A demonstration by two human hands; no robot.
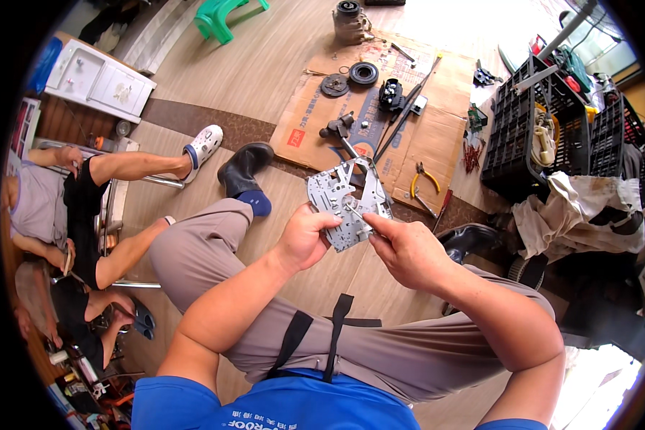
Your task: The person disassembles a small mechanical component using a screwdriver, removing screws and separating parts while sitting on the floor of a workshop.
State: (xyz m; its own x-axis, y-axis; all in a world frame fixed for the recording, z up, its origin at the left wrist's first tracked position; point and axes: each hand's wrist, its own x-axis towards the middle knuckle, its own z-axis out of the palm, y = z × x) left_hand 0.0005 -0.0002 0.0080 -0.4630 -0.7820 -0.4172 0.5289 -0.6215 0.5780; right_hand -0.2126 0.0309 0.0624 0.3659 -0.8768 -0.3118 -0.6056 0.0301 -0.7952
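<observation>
Between my hands, above the floor, is a flat silver metal plate (325, 192) with many small holes and cut-outs. My left hand (307, 236) is closed on its lower left edge, the thumb lying on top. At the plate's right side, my right hand (413, 251) has thumb and forefinger drawn together by a thin silver pin on the face. Whether they pinch that pin, the plate's edge or a small part is hidden. Past the plate, a dark tool with a rounded head (338, 126) lies on the flattened cardboard (433, 129).
A black ring (364, 73), a round disc (335, 85), a black mechanical part (391, 95) and yellow-handled pliers (428, 185) lie on the cardboard. Black crates (505, 147) with tools stand at right. A green stool (218, 18) is far off. People sit at left.
</observation>
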